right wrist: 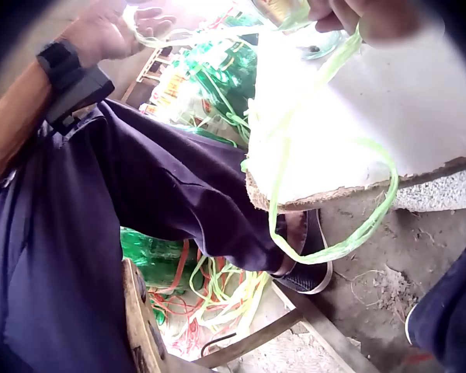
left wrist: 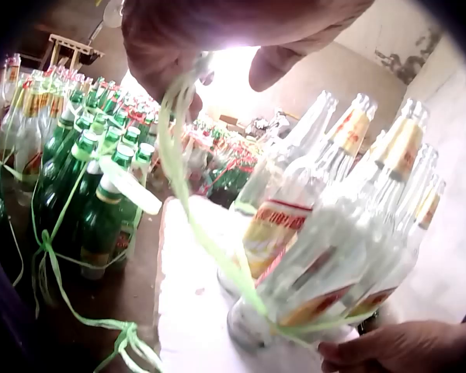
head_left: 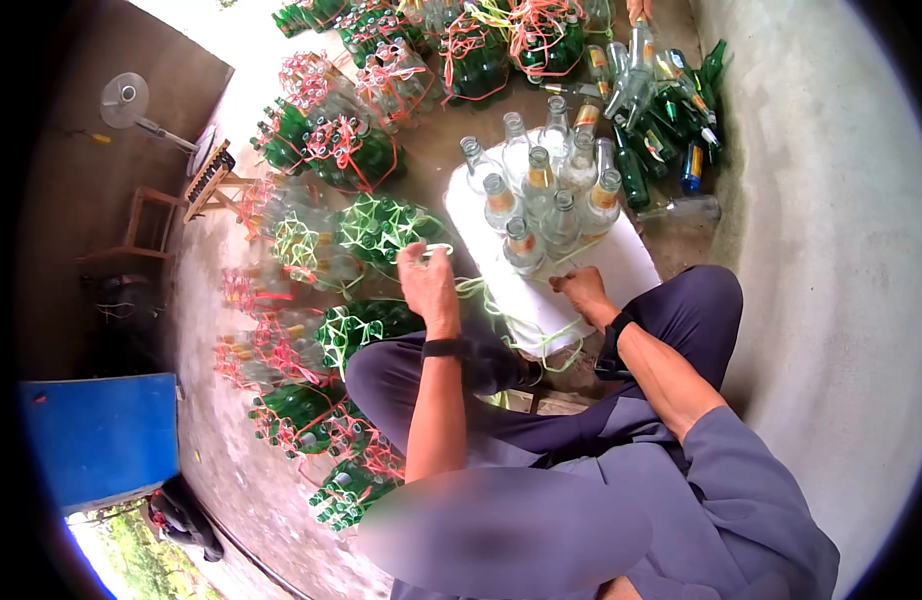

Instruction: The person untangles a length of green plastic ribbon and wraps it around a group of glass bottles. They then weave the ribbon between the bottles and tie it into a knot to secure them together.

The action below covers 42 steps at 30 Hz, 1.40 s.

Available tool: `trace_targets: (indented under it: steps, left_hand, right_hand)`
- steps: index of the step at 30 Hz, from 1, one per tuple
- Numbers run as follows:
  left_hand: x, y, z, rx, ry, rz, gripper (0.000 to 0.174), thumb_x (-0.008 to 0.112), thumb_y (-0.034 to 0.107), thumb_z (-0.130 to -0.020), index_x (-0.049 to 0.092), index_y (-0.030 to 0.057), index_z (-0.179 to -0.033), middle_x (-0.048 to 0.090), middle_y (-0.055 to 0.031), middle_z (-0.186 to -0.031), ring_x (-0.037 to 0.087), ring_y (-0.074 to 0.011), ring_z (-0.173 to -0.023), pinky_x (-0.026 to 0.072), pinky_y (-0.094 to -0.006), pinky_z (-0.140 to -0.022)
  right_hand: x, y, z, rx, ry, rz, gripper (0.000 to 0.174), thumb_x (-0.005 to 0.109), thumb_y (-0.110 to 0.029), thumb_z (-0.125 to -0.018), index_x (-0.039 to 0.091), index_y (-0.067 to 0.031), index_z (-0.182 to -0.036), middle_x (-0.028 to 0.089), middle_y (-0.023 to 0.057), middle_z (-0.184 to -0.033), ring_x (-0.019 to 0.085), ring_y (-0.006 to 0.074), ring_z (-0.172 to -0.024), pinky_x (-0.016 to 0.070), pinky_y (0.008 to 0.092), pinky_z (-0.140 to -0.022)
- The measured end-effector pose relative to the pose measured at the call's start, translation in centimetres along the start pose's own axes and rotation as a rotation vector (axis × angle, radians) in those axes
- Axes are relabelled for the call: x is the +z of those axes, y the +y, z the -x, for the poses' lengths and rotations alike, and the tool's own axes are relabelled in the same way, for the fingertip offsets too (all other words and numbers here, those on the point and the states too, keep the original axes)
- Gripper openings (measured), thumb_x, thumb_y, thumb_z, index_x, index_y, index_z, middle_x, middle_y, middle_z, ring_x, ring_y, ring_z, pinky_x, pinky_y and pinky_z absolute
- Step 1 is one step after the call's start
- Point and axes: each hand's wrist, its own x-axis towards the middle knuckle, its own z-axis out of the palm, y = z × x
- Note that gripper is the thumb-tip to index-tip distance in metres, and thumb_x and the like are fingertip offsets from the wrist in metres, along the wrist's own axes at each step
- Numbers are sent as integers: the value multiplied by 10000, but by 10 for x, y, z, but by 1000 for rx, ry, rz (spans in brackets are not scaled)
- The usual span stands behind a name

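Clear bottles [head_left: 539, 180] are standing clustered on the white board [head_left: 471, 225], green twine [left wrist: 241, 281] running round them low down. Left hand [head_left: 433, 290] is pinching the twine, raised left of the board — right hand [head_left: 586, 292] is pinching it over the board's near part, close to the bottle bases.

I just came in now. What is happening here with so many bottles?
A seated person is working with green twine against clear bottles standing on a white slab. The left hand holds the twine up, while the right hand pinches it low beside them. Tied bundles stand around. Another person's hand is at a pile of loose bottles.
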Motion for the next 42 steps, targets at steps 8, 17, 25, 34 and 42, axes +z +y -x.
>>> trace_targets:
  steps: [8,17,25,34,42]
  left_hand:
    - [-30,54,-6,211,28,70,239,675,139,-875,622,-3,-1059,648,-137,-999,594,-227,-900,475,-360,-826]
    - [64,-49,30,276,-595,-128,353,547,40,-782,554,-58,-1120,668,-223,-1099,717,-257,-750,563,-379,-697]
    - [77,-62,43,176,-767,-208,221,569,163,-861,662,-36,-848,704,-190,-745,713,-350,-744,544,-426,-729]
    - [73,-59,64,413,-703,-261,231,533,170,-936,638,-2,-821,640,-269,-802,622,-482,-788,483,-562,-705]
    - [78,-59,74,385,-634,-277,189,549,151,-910,612,2,-811,657,-258,-790,641,-462,-785,497,-547,-692]
  right_hand:
    - [-1,5,-2,68,-12,3,300,795,-271,-752,734,18,-700,652,110,-629,606,205,-585,476,362,-621]
    - [-1,4,3,35,-3,-47,289,789,-250,-757,725,27,-706,660,106,-640,605,198,-587,478,364,-617]
    - [0,9,2,23,-3,-39,288,777,-248,-764,732,32,-710,639,103,-611,578,180,-576,460,360,-591]
    - [-7,-6,13,51,0,-54,261,763,-222,-745,726,31,-692,628,102,-589,576,186,-547,464,361,-572]
    - [-1,-3,13,-68,93,-73,209,743,-165,-749,711,32,-684,518,38,-513,479,155,-480,389,345,-477]
